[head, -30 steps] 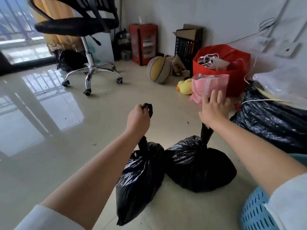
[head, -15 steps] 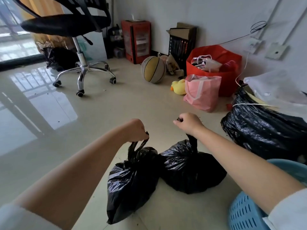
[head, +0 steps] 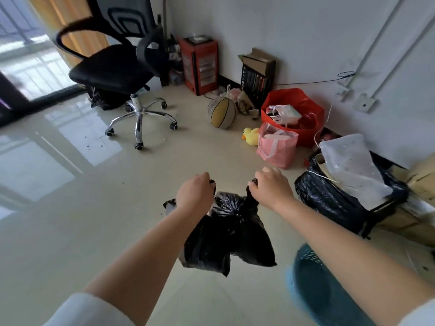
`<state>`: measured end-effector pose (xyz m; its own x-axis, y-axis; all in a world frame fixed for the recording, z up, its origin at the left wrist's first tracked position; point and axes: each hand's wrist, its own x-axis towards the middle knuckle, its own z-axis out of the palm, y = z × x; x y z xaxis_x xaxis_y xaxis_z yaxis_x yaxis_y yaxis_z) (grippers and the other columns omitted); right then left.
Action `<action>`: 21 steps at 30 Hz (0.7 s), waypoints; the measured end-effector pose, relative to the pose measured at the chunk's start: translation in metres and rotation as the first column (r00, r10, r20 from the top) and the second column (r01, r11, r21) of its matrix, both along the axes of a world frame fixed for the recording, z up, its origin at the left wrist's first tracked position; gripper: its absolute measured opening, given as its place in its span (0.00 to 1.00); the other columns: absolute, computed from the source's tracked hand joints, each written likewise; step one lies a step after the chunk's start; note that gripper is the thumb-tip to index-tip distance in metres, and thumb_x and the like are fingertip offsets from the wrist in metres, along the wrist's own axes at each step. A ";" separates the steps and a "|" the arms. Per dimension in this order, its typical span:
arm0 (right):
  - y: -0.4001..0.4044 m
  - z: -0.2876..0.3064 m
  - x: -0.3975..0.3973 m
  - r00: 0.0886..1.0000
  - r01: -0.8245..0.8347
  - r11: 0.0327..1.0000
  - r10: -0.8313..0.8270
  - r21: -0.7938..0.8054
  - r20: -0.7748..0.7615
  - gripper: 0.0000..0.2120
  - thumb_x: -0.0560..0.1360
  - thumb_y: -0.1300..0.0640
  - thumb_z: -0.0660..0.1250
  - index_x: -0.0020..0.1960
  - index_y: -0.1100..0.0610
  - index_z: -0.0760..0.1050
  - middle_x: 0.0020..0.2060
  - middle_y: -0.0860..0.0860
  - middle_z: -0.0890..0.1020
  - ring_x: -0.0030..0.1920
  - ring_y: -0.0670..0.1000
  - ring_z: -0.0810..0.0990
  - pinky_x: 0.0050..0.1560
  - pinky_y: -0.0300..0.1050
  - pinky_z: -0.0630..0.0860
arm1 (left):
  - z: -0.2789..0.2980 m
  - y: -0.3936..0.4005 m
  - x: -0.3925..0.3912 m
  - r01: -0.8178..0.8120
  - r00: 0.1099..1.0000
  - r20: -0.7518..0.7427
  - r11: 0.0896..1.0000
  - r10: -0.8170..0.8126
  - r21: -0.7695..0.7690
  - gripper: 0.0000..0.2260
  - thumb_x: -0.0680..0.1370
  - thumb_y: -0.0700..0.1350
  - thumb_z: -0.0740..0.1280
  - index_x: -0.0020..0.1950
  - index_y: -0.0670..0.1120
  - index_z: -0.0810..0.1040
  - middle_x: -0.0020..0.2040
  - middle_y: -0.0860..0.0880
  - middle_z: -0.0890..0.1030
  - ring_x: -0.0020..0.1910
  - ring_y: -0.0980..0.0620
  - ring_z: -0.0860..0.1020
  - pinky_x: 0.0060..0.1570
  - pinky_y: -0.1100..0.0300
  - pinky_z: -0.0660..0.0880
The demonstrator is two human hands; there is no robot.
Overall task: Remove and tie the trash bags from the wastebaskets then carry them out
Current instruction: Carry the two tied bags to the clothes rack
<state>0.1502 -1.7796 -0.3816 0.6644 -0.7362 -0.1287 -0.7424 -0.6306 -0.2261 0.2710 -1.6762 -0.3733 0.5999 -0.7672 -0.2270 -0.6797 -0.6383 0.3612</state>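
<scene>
**A:** What is changing right now?

**B:** I am watching both bags going up. A second ago they were sitting on the floor (head: 94,227). Now they are hanging in the air, side by side and touching. The view is rising too, so I think the person is standing up.

**A:** Who is holding what?

**B:** The left hand (head: 194,194) is gripping the knotted top of the left trash bag (head: 204,245), fingers curled tight around it. The right hand (head: 270,190) is gripping the neck of the right trash bag (head: 255,241) the same way. One second back that right hand was spread out above its bag. Now it is clenched on it.

**A:** Where are the bags?

**B:** I am using the blue wastebasket (head: 313,285) as my mark. Both bags are hanging just beside it, on the side toward the office chair (head: 117,71), and higher than the floor. The big black sack (head: 329,201) is sitting past the wastebasket, near the wall.

**A:** So what does that mean for the job?

**B:** I am guessing the tying is done, since both tops look bunched shut. The carrying out is just starting.
</scene>
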 end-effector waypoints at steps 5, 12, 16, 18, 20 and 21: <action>0.026 0.137 -0.045 0.993 0.043 0.997 -0.035 -0.068 0.114 0.16 0.78 0.55 0.57 0.53 0.67 0.74 0.58 0.62 0.76 0.61 0.59 0.70 0.58 0.49 0.67 | 0.129 0.007 -0.029 0.116 0.993 0.023 0.993 -0.115 -0.021 0.14 0.82 0.46 0.54 0.57 0.37 0.71 0.56 0.38 0.77 0.54 0.39 0.75 0.48 0.51 0.72; 0.106 0.247 -0.146 0.930 0.338 0.936 -0.317 -0.094 0.185 0.17 0.78 0.54 0.58 0.54 0.68 0.74 0.56 0.63 0.76 0.60 0.60 0.72 0.54 0.50 0.69 | 0.233 0.033 -0.113 0.500 0.866 0.053 0.862 -0.497 -0.086 0.14 0.81 0.45 0.56 0.58 0.36 0.73 0.55 0.38 0.79 0.54 0.39 0.77 0.47 0.51 0.74; 0.172 0.283 -0.219 0.825 0.533 0.845 -0.509 -0.038 0.245 0.17 0.78 0.57 0.57 0.32 0.61 0.65 0.41 0.59 0.71 0.51 0.58 0.73 0.43 0.45 0.63 | 0.265 0.070 -0.192 0.690 0.723 0.062 0.715 -0.688 -0.111 0.15 0.81 0.45 0.57 0.58 0.36 0.73 0.58 0.38 0.78 0.58 0.39 0.75 0.56 0.52 0.71; 0.205 0.297 -0.258 0.763 0.618 0.786 -0.597 -0.007 0.247 0.21 0.78 0.58 0.56 0.28 0.55 0.54 0.32 0.52 0.64 0.44 0.56 0.69 0.43 0.46 0.62 | 0.278 0.092 -0.234 0.746 0.664 0.055 0.656 -0.746 -0.119 0.14 0.81 0.46 0.57 0.56 0.36 0.74 0.57 0.38 0.78 0.58 0.40 0.75 0.54 0.54 0.71; 0.238 0.308 -0.301 0.686 0.701 0.713 -0.680 0.017 0.261 0.21 0.78 0.59 0.55 0.28 0.56 0.53 0.30 0.50 0.60 0.42 0.54 0.66 0.42 0.46 0.61 | 0.289 0.112 -0.279 0.809 0.582 0.020 0.577 -0.813 -0.116 0.13 0.81 0.45 0.56 0.54 0.36 0.74 0.55 0.37 0.79 0.55 0.40 0.76 0.49 0.54 0.71; 0.255 0.312 -0.324 0.641 0.740 0.672 -0.719 0.033 0.269 0.21 0.78 0.59 0.55 0.28 0.56 0.53 0.29 0.50 0.60 0.41 0.53 0.66 0.41 0.46 0.61 | 0.294 0.123 -0.302 0.838 0.537 0.007 0.533 -0.843 -0.113 0.12 0.81 0.45 0.56 0.52 0.37 0.74 0.54 0.37 0.79 0.55 0.40 0.76 0.47 0.54 0.71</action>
<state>-0.1736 -1.5244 -0.0691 -0.0924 -0.9953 0.0303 -0.8963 0.0699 -0.4379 -0.0307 -1.5536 -0.0791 -0.3415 -0.9302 -0.1346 -0.8676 0.2569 0.4258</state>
